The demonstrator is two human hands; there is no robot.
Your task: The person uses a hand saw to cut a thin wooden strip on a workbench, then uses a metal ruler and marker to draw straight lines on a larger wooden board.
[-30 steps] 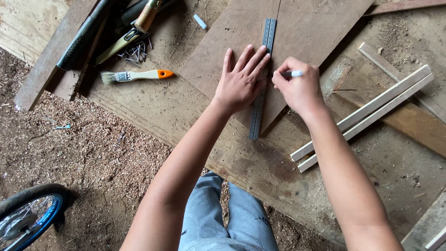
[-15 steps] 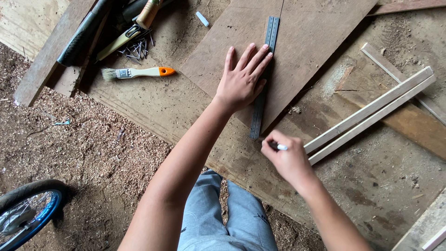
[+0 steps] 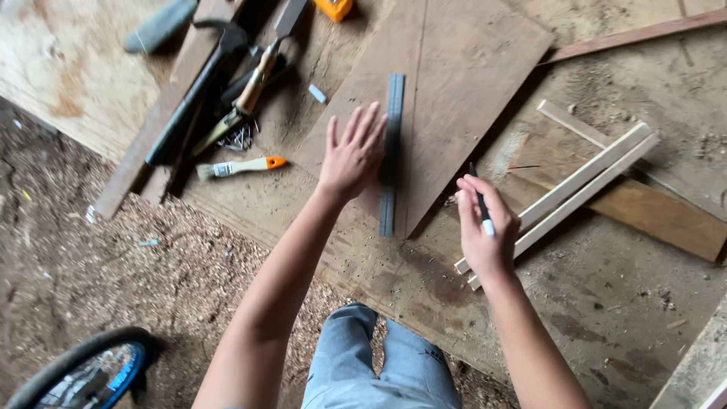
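My left hand [image 3: 352, 155] lies flat, fingers spread, on a brown wooden board [image 3: 447, 83], next to a grey metal ruler [image 3: 391, 151] that runs lengthwise along the board. The fingertips reach the ruler's left edge. My right hand [image 3: 485, 227] hovers to the right of the board's near corner and grips a dark pen [image 3: 482, 206] with a white cap end. Just right of that hand lie two pale wooden strips [image 3: 575, 189], side by side.
At the upper left lie a hammer [image 3: 198, 87], a chisel [image 3: 254, 83], a heap of nails [image 3: 240, 138] and a small brush with an orange handle [image 3: 238, 167]. Sawdust covers the ground at the left. A bicycle tyre [image 3: 79, 363] shows at the bottom left.
My right hand drew the pen down along the ruler from the board's middle to its near end, then pulled off to the right. The left hand's palm has lifted slightly off the ruler.
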